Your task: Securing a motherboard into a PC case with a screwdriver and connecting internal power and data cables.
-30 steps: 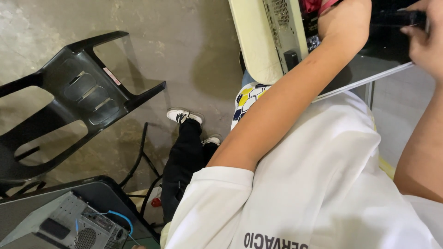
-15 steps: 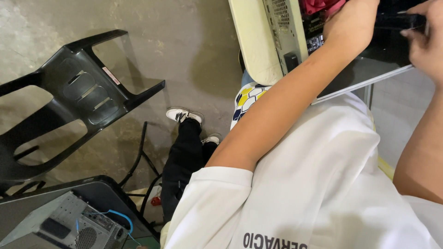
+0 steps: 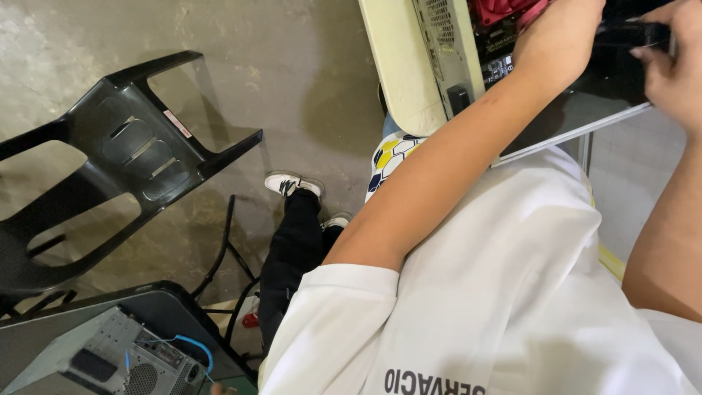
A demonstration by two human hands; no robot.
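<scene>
A black plastic chair (image 3: pixel 110 175) is lying tipped on the concrete floor (image 3: pixel 292 80) at the left, and a second computer case (image 3: pixel 117 358) with a blue cable is sitting at the bottom left corner. An opened beige computer case (image 3: pixel 424 58) is resting on the table edge (image 3: pixel 570 135) at the top, where the person's left hand (image 3: pixel 559 40) is reaching inside it, its fingers hidden so the grip cannot be told. The right hand (image 3: pixel 676 62) is pinching a slim black part (image 3: pixel 621 33) beside that case.

The person wears a white short-sleeved T-shirt (image 3: pixel 512 292) with dark lettering, black trousers (image 3: pixel 292 256) and white sneakers (image 3: pixel 292 183).
</scene>
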